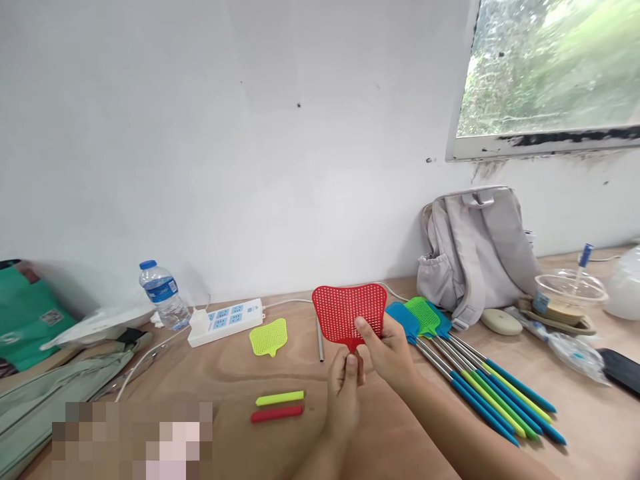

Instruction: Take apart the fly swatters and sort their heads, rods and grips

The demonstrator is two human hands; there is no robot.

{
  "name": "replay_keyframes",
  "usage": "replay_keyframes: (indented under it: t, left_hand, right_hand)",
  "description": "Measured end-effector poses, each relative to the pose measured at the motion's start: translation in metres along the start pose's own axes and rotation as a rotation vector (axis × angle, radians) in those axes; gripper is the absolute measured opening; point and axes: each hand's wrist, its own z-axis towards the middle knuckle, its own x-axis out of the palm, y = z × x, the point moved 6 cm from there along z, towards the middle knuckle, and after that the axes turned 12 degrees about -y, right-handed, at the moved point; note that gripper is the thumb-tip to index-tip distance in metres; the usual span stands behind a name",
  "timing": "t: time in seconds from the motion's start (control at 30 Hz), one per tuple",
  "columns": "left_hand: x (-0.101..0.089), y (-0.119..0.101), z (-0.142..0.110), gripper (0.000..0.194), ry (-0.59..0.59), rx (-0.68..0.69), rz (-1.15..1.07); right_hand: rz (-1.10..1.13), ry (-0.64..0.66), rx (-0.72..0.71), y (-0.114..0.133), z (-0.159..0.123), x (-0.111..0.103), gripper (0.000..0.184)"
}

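A makeshift workroom is suggested, though the exact kind of place cannot be told. A wood-grained tabletop (220, 373) is set against a stained white wall (200, 167) with a black-patched window frame (575, 138). Fly swatters (429, 317) and loose grips (277, 414) are laid out, surrounded by a backpack (500, 253), a water bottle (163, 290), a power strip (227, 322) and a plastic cup (570, 290).
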Motion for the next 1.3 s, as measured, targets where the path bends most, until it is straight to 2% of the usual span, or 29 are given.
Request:
replay_keyframes:
  t: [0.13,0.27,0.5,0.57,0.83,1.1,1.2,1.3]
  left_hand:
    - [0.002,0.003,0.000,0.035,0.001,-0.029,-0.028]
    - [0.006,0.007,0.002,0.035,0.027,-0.051,-0.038]
    - [0.012,0.011,0.001,0.038,0.085,-0.018,-0.007]
    - [0.014,0.012,0.000,0.039,0.097,-0.014,0.003]
    - [0.021,0.024,-0.001,0.041,0.092,-0.072,-0.019]
    - [0.025,0.019,-0.002,0.039,0.157,-0.024,0.054]
    - [0.026,0.016,-0.003,0.040,0.165,-0.016,0.061]
    - [0.025,0.015,-0.004,0.042,0.146,-0.027,0.065]
  right_hand:
    - [0.035,-0.058,0.029,0.001,0.000,-0.002,0.022]
    - [0.055,-0.109,0.046,0.002,0.001,-0.006,0.025]
    - [0.321,-0.083,0.355,-0.024,0.000,-0.002,0.031]
    - [0.387,-0.084,0.400,-0.029,0.000,-0.001,0.030]
    - [0.326,-0.139,0.321,-0.027,0.007,-0.014,0.028]
    - [0.378,-0.126,0.311,-0.027,0.012,-0.016,0.025]
    - [0.255,-0.168,0.274,-0.015,0.013,-0.019,0.030]
    - [0.077,-0.191,0.162,0.003,0.013,-0.022,0.032]
